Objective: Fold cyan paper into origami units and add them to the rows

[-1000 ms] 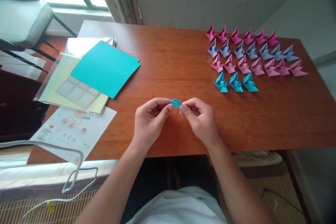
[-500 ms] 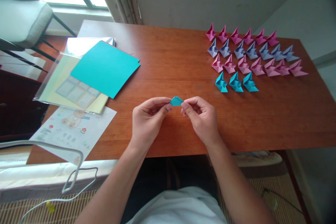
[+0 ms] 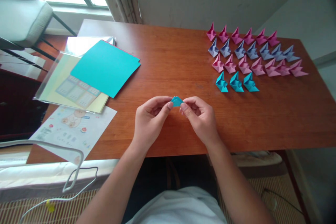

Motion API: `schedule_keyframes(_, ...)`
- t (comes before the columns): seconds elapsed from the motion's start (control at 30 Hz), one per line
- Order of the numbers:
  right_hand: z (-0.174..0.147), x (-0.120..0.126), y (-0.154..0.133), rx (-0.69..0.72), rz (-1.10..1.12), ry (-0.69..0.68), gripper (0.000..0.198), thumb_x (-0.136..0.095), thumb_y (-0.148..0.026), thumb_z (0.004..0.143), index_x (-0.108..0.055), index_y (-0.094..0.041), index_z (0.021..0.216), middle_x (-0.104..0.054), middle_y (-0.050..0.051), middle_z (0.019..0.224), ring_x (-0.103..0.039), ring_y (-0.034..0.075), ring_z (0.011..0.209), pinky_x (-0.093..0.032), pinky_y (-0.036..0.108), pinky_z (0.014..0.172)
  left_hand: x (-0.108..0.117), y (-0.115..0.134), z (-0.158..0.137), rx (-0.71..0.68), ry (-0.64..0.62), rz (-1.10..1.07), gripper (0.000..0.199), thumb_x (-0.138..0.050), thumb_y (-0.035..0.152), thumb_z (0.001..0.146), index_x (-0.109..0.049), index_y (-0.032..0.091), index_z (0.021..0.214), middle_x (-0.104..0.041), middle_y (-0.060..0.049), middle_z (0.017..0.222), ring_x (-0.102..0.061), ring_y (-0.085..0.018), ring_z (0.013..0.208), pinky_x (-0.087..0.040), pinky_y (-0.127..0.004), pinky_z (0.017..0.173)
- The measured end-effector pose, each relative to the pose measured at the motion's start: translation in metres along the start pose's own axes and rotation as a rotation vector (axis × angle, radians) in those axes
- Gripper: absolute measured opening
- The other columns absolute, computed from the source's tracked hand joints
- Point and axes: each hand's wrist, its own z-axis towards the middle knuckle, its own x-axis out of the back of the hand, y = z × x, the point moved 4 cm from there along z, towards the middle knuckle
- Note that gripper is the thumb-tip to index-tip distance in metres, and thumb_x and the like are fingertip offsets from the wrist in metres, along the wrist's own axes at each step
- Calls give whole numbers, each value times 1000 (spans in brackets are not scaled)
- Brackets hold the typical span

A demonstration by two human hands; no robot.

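Note:
A small folded piece of turquoise origami paper point(image 3: 177, 101) is pinched between my two hands above the table. My left hand point(image 3: 150, 117) grips its left end between thumb and fingers. At its right end, my right hand point(image 3: 201, 117) pinches it the same way. The fingertips partly cover both ends. Beyond my right hand stand three turquoise origami figures point(image 3: 236, 83) with pointed tips. Behind them are rows of similar figures: light pink point(image 3: 244, 64), lavender point(image 3: 252, 51) and deep pink point(image 3: 248, 36).
On the left of the wooden table point(image 3: 168, 70) lie turquoise paper sheets point(image 3: 107, 68) over a clear packet of yellow paper point(image 3: 55, 91). A white printed sheet point(image 3: 70, 134) overlaps the near-left edge. A white cable point(image 3: 81, 162) hangs there. A chair point(image 3: 26, 17) stands beyond.
My left hand has shifted slightly to the right, nearer my right hand. Both hands still hold the turquoise paper, whose shape looks almost the same.

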Motion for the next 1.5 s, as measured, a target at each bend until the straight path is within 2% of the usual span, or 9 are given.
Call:
schedule_keyframes(0.17, 0, 0, 1, 12, -46, -13, 16, -72, -37, 90, -72, -24, 98, -73, 2, 93, -66, 16, 80, -53, 30, 71, -2, 0, 0, -25, -32, 42, 12, -80, 28, 85, -78, 19, 93, -78, -3, 87, -69, -13, 77, -55, -20, 69)
schedule_keyframes(0.33, 1, 1, 1, 39, -100, -9, 12, -71, -36, 90, -72, -24, 92, -72, 1, 88, -64, 15, 74, -50, 29, 66, -4, 1, -1, -30, -69, 75, 12, -78, 29, 86, -77, 18, 92, -76, -3, 87, -68, -14, 76, -54, -22, 68)
schedule_keyframes(0.53, -1, -1, -4, 79, -213, -28, 4, -64, -25, 89, -67, -23, 87, -67, 0, 83, -62, 15, 73, -50, 28, 65, -5, 0, -1, -33, -100, 118, 14, -77, 32, 85, -76, 19, 89, -76, -4, 86, -68, -16, 75, -53, -24, 66)
schedule_keyframes(0.77, -1, -2, -9, 156, -246, -71, 5, -62, -19, 89, -62, -23, 85, -62, -2, 81, -58, 14, 75, -48, 28, 69, -6, 1, -1, -41, -133, 152, 15, -76, 33, 87, -74, 19, 86, -73, -3, 80, -64, -14, 70, -50, -24, 63)
schedule_keyframes(0.9, 0, -2, -6, 110, -202, -80, 4, -63, -26, 92, -64, -23, 89, -65, 0, 85, -60, 15, 78, -49, 29, 70, -5, 0, -1, -42, -115, 141, 15, -75, 33, 88, -74, 18, 88, -73, -3, 82, -65, -14, 72, -51, -23, 65)
schedule_keyframes(1.07, 0, -2, -2, 28, -120, -42, 13, -68, -37, 92, -69, -24, 94, -71, 1, 90, -64, 16, 78, -52, 30, 70, -2, 1, -1, -36, -22, 124, 17, -76, 36, 87, -73, 19, 88, -73, -3, 82, -66, -15, 72, -52, -23, 65)
schedule_keyframes(1.2, 0, 0, -3, 17, -73, -7, 16, -67, -39, 93, -69, -24, 89, -70, 1, 83, -64, 16, 74, -51, 29, 67, 1, 2, 0, -37, 65, 69, 17, -78, 35, 86, -72, 19, 89, -73, -2, 82, -66, -14, 74, -52, -22, 66)
schedule_keyframes(1.33, 0, 3, -3, 18, -71, 26, 18, -65, -39, 94, -68, -23, 86, -68, 1, 79, -63, 16, 72, -50, 30, 65, -1, 3, 0, -20, 34, 80, 20, -78, 38, 85, -72, 19, 89, -73, -2, 82, -66, -14, 73, -52, -23, 65)
schedule_keyframes(1.5, -1, 8, -8, 83, -100, 72, 16, -64, -34, 93, -67, -24, 82, -66, 0, 77, -60, 16, 73, -49, 31, 68, -4, 3, -1, 2, -45, 93, 21, -77, 39, 86, -72, 19, 90, -71, -1, 81, -63, -13, 70, -50, -22, 62)
